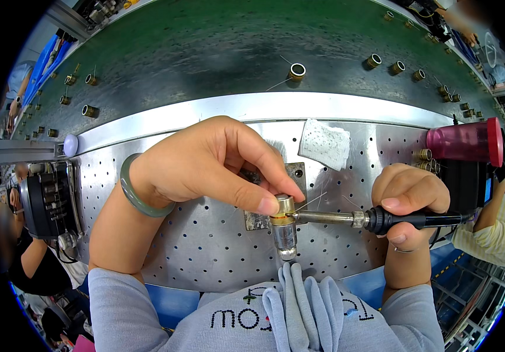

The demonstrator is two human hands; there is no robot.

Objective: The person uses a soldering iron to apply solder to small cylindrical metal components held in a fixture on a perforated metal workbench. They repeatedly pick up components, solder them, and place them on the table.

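Note:
Between the thumb and index finger of my left hand (217, 164) is a small metal coil part (285, 205), brass-coloured around its lower band. It sits at the top of a shiny round metal post (286, 239). My right hand (411, 196) is closed around the black handle of a soldering iron (328, 217). The iron's tip points left and meets the side of the coil part, as far as I can see. Thin wires (320, 198) stick out to the right of the part. Behind it, a worn metal block (296, 175) is partly hidden by my left hand.
Beyond the perforated metal worktop (205, 258) runs a green conveyor belt (193, 58) carrying several small coil parts (297, 72). A whitish pad (325, 145) lies behind the block. At the right stands a pink cup (460, 144) beside more coils (424, 155). Other people sit at both sides.

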